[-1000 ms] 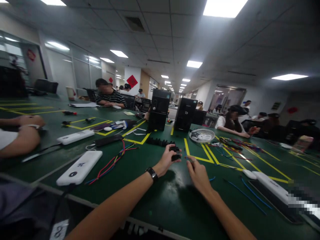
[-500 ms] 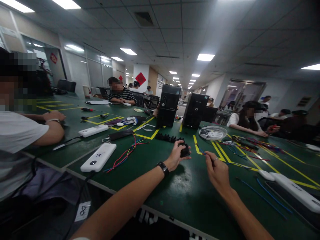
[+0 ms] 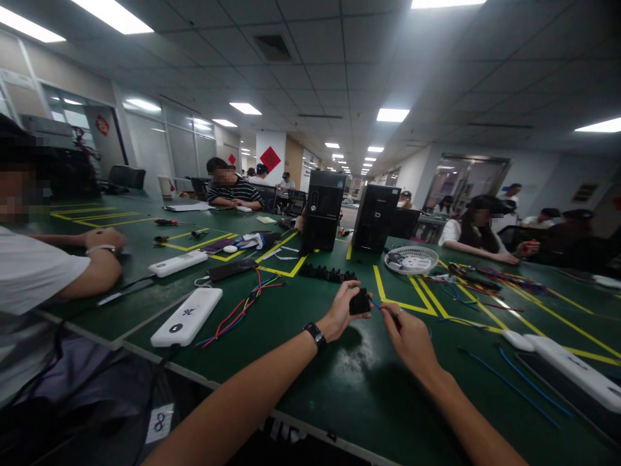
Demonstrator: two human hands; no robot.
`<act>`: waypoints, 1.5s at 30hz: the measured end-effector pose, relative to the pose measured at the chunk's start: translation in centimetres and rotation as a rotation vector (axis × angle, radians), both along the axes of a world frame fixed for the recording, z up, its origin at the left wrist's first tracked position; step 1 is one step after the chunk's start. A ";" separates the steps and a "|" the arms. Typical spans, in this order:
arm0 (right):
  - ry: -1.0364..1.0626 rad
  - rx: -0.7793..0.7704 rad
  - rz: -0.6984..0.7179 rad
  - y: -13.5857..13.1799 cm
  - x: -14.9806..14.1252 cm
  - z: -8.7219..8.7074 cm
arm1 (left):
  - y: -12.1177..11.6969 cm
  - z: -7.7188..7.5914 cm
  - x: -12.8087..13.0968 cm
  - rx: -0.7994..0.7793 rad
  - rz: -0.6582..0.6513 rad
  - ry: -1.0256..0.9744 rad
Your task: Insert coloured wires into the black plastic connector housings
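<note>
Wire (image 3: 375,304), blue and thin, is the centre of the action in the head view: the right hand (image 3: 410,338) has it pinched between thumb and fingertips, its end pointed at the small black block (image 3: 359,301). And there's the block, up in the left hand (image 3: 341,313), that hand curled narrow around it, above the green surface (image 3: 330,395) and near a row of black pieces (image 3: 324,273). Control is everything here, I'd say: brace the block, turn the facing side square to the wire, pinch close to the tip and come in straight, not at a slant. Gently, too; something this thin would probably buckle if shoved.

Now the tough call: is the wire's end inside the block or just up against it? Cannot tell from here. Any holes in the block are too small and dark to read, and the left hand covers part of it. The right hand hides a stretch of wire; a scrap of blue (image 3: 430,332) peeks out beyond, possibly its tail. That row of pieces? Mostly dark blur.
</note>
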State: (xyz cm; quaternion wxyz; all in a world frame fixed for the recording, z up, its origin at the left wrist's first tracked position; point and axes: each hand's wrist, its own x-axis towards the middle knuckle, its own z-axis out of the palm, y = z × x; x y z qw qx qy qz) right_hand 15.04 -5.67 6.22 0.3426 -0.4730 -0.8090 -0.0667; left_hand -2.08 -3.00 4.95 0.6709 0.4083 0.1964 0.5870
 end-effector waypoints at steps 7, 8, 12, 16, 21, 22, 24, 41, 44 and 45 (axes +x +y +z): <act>0.134 0.102 0.037 -0.7 0.3 0.7 | 0.3 -0.7 0.5 0.015 -0.016 -0.002; 0.145 0.123 0.052 -0.9 0.3 0.8 | 0.2 -0.6 0.5 0.015 -0.019 -0.008; 0.162 0.166 0.108 -1.1 0.3 0.9 | -0.2 0.1 0.5 0.004 -0.017 -0.051; 0.171 0.131 0.114 -0.9 0.3 0.8 | -0.7 1.0 0.5 0.006 -0.012 -0.097; 0.170 0.100 0.054 -0.9 0.1 0.9 | -1.5 1.5 0.5 0.036 -0.045 -0.118; 0.162 0.084 0.029 -0.9 0.1 1.0 | -1.6 1.5 0.5 0.040 -0.047 -0.117; 0.142 0.045 -0.006 -1.0 -0.1 1.0 | -1.7 1.6 0.6 0.045 -0.046 -0.117; 0.140 -0.025 0.072 -1.6 -0.8 1.1 | -2.9 2.3 1.3 0.054 0.005 -0.050; 0.151 -0.015 0.063 -1.7 -0.8 1.1 | -2.8 2.2 1.3 0.082 0.024 -0.052; 0.149 -0.017 0.055 -1.7 -0.9 1.1 | -2.8 2.2 1.3 0.092 0.022 -0.060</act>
